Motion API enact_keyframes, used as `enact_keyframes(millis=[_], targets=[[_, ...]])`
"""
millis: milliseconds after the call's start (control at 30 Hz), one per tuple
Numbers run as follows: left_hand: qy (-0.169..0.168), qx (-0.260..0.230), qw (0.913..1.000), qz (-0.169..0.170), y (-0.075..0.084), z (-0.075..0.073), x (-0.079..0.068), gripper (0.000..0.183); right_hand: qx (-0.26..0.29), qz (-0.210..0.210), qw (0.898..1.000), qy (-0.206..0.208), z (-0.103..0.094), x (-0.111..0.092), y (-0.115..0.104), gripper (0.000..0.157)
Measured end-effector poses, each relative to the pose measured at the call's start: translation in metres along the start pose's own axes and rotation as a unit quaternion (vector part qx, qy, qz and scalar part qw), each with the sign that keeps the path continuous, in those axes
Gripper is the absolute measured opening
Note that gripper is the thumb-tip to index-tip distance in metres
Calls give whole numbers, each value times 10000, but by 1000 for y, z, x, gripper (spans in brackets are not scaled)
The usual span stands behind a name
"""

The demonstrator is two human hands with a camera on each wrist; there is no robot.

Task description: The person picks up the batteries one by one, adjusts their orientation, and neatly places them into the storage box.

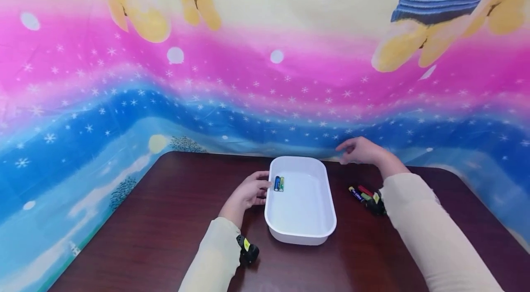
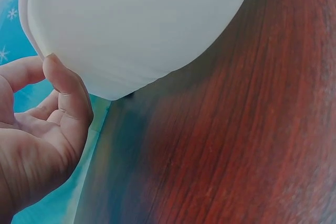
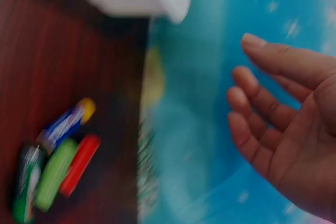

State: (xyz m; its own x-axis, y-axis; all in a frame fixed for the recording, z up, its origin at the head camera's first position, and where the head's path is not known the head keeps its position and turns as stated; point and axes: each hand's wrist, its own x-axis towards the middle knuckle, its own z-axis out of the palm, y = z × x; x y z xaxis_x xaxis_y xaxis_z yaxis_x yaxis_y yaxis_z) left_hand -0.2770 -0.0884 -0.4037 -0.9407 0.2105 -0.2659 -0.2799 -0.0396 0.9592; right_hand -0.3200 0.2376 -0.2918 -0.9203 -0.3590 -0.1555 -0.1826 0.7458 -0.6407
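A white plastic basin stands on the table, with two small batteries, one blue and one green-yellow, side by side near its left wall. My left hand holds the basin's left rim; in the left wrist view its thumb and a finger meet at the edge of the white wall. Raised beyond the basin's right side, my right hand is empty with loosely bent fingers. Below it on the table lies a small group of batteries: a blue one with a yellow end, a light green one, a red one and a dark green one.
The dark brown wooden table has rounded far corners. Right behind its far edge hangs a patterned cloth in pink and blue. A black wrist camera sits at the left sleeve.
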Motion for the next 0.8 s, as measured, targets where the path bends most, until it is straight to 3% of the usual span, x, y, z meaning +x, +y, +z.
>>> enact_keyframes(millis=[200,433,600,800], targets=[[-28,-4,10000,37,-1,-1,1,48,51,-107,9999,-16,3,-15,51,47],[-30,-44,10000,19,-1,0,1,50,153,-55,9998,-115,12,-29,93,45],[9,-59,10000,7,1,2,-2,50,38,-65,9996,-266,19,-33,112,54],[-7,-38,10000,12,0,2,-1,49,-231,44,9987,-461,24,-35,120,65]])
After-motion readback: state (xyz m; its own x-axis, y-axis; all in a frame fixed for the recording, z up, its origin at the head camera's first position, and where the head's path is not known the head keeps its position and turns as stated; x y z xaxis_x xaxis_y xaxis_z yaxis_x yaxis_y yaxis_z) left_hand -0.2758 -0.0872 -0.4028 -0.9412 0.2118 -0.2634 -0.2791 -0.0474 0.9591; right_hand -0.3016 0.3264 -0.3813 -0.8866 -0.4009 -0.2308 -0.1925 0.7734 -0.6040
